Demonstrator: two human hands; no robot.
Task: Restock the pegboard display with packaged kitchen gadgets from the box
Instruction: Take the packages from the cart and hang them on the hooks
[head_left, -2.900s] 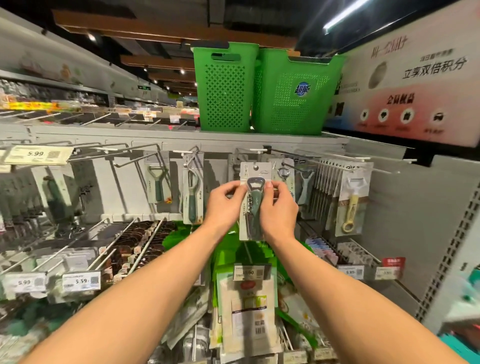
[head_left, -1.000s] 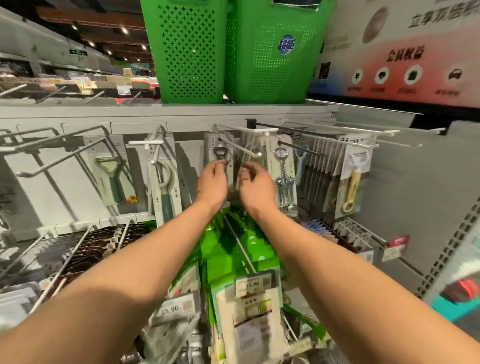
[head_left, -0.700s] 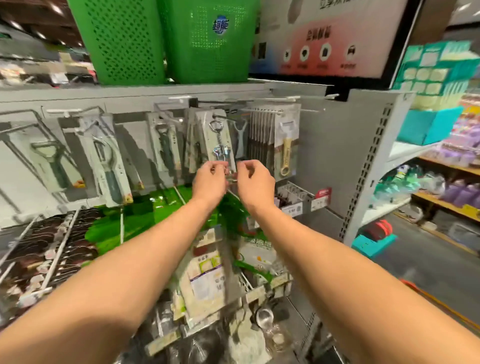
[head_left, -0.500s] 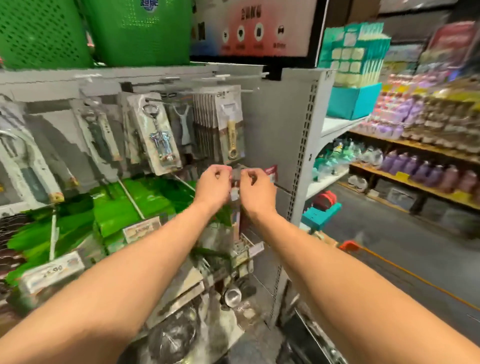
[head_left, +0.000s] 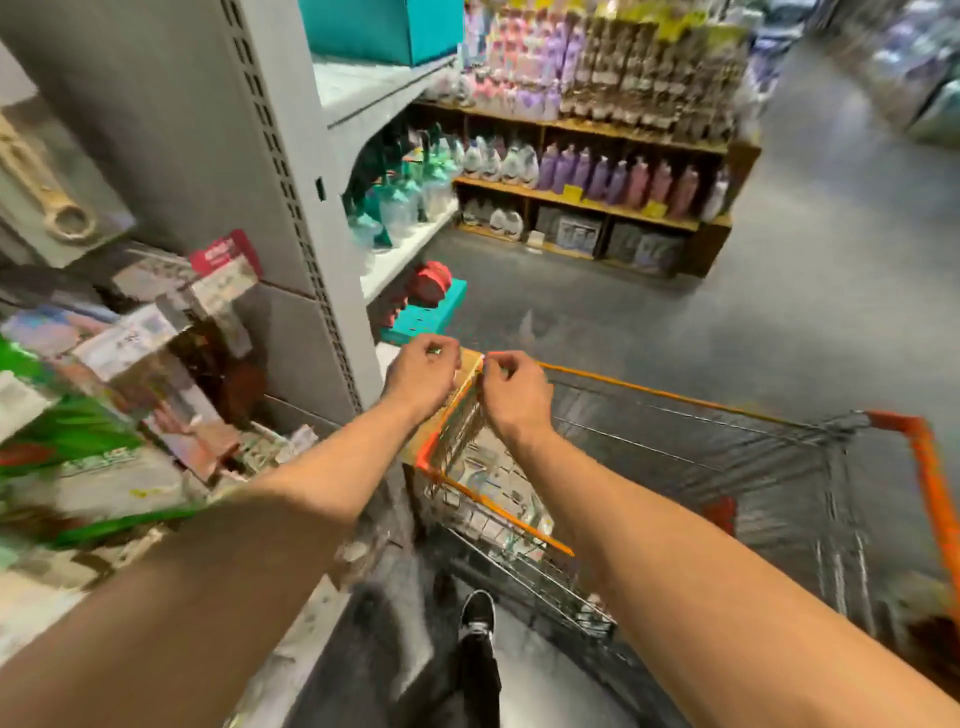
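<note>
**Step in hand: fetch next pack from box.**

1. Locate stock. Box (head_left: 467, 370) sits in the near-left corner of the cart (head_left: 727, 410), just right of centre frame. Packs (head_left: 488, 475) lie flat inside, below the box's top edge. Motion blur hides the labels, so the type can't be read.
2. Hand state. L hand (head_left: 423, 374) and R hand (head_left: 514, 387) hover side by side over the box's top edge, near each other but apart. Fingers on both are curled in. Nothing shows between them. Blur makes it impossible to tell if either pinches a thing.
3. Recommended approach (judgement):
   - Uncurl the fingers before reaching in. A curled hand is likely to snag the box edge or the cart wire.
   - Go down w/ one hand and steady the box edge w/ the other.
   - Take one pack by its card top, near the hang hole, so it's already oriented for the peg.
   - Lift straight up and clear the edge before swinging left.
4. Destination. Display (head_left: 57, 208) is at the left edge of frame, past the grey upright (head_left: 291, 208). A carded yellow gadget hangs there. Pegs aren't visible from this angle, so re-sight them before hanging.
5. Hazard. Cart stands close to the shoe (head_left: 478, 613) at bottom centre. Avoid nudging it during the turn.
</note>
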